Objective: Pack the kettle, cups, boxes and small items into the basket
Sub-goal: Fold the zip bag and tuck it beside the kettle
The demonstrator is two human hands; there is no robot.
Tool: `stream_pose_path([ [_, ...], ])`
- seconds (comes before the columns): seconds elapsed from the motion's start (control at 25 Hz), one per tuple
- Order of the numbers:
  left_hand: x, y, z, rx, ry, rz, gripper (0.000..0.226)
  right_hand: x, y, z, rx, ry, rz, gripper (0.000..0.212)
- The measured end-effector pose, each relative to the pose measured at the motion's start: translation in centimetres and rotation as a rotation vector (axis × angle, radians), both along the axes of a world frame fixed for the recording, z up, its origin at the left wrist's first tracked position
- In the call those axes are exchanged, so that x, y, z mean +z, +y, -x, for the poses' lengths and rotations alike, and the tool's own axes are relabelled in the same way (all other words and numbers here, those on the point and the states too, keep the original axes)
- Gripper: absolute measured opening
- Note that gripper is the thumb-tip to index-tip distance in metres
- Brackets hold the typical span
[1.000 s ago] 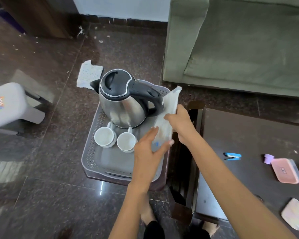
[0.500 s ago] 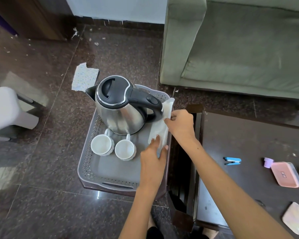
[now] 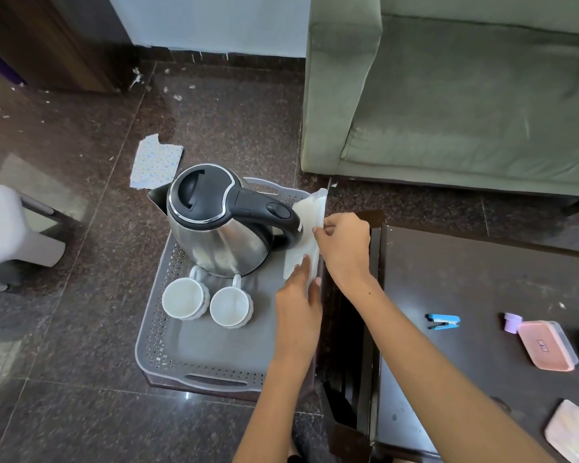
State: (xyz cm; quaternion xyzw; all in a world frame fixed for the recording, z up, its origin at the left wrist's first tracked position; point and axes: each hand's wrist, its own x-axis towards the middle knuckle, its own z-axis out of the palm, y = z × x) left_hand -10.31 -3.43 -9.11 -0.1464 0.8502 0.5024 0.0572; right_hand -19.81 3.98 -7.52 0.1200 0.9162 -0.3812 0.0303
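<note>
- Grey plastic makes up the basket (image 3: 168, 329), which sits on the dark floor, and both hands are over its right side.
- The right hand (image 3: 343, 248) pinches the edge of a flat white box (image 3: 310, 228) with its fingers pressed together on it.
- The left hand (image 3: 298, 315) lies just below the right hand, with its fingers flat and close together against the lower part of the same white box.
- The white box stands on its edge, leaning against the right wall of the basket.
- The shiny kettle (image 3: 221, 228) with a black lid stands in the basket just left of the right hand, and its black handle points at the white box.
- Two white cups (image 3: 208, 304) sit side by side in the basket, left of the left hand and right in front of the kettle.
- To the right of both hands is a dark table (image 3: 465, 279).
- On the table, well away from the hands, lie a blue stapler (image 3: 443, 321), a small purple thing (image 3: 512, 321) and a pink box (image 3: 547, 345).
- A pale flat box (image 3: 574, 432) lies at the near right corner of the table.
</note>
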Motion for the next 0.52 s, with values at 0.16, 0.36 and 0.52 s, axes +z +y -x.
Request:
stream_pose_path([
  [0.16,-0.3,0.1,0.9,-0.014,0.015,0.027,0.044,-0.3,-0.2,0.7,-0.033,0.020,0.010,0.047],
  [0.36,0.1,0.4,0.1,0.065,0.052,0.040,0.040,-0.4,0.3,0.3,-0.005,0.014,0.052,0.039],
  [0.52,1.2,1.2,-0.7,0.123,0.206,0.101,0.030,0.4,2.1,-1.3,-0.023,0.024,0.132,0.018],
])
